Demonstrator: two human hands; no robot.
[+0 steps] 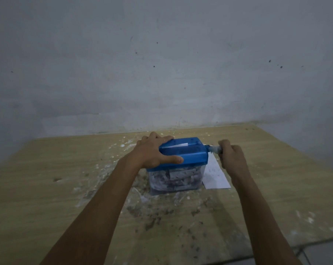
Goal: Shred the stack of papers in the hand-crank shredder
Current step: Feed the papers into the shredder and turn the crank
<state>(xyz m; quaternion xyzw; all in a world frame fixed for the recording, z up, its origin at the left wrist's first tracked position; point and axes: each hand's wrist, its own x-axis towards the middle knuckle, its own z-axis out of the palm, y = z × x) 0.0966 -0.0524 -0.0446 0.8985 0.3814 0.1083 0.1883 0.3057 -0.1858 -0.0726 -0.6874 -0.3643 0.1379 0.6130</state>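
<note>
— Judging from the shredder as the landmark, how much is done?

— Start nearest the camera: its clear bin under the blue lid looks packed almost to the top with cut strips, so I'd say a good deal has already gone through

— And the hands?

— On the near-left of the shredder, the left hand clamps the lid, thumb along the front face, fingers curled over the far edge. On its right end, the right hand is closed around the crank handle; that part is blurred, so I can't tell how the fingers lie

— Is anything being fed?

— A small white sheet shows in the slot on top of the shredder, only a short part of it above the lid

— What is left?

— Just right of the shredder, partly behind it, paper lies flat on the wooden table. One sheet or several, I cannot tell. Beyond the shredder there is only more table, with pale specks, and then the wall
</note>
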